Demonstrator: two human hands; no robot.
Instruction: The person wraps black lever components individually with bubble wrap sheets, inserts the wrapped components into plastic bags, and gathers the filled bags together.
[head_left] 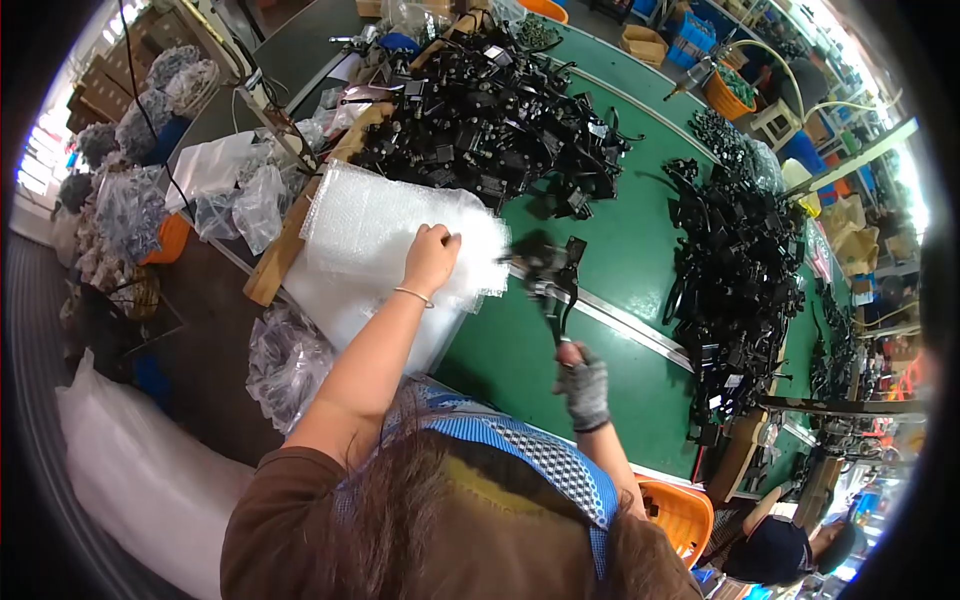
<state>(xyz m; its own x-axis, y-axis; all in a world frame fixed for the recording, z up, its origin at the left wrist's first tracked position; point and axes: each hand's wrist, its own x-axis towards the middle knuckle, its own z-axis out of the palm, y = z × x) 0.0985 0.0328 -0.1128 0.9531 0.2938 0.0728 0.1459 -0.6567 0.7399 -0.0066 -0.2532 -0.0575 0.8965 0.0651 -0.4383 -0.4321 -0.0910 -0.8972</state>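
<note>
My left hand (pixel 432 258) is bare, with its fingers curled together on the top sheet of a stack of bubble wrap (pixel 365 225). A grey fingerless-style glove covers my right hand (pixel 582 385), which is closed around the lower end of a black lever part (pixel 562 290). The part's upper end is smeared by motion and hangs above the green table, just right of the bubble wrap. Behind it lies a large heap of black parts (pixel 490 110).
A second heap of black parts (pixel 735 290) covers the right side of the green table (pixel 625 240). A wooden bar (pixel 275 265) edges the left. An orange basket (pixel 680 515) stands low at the right, near another person (pixel 765 545). White wrapped material (pixel 150 490) lies lower left.
</note>
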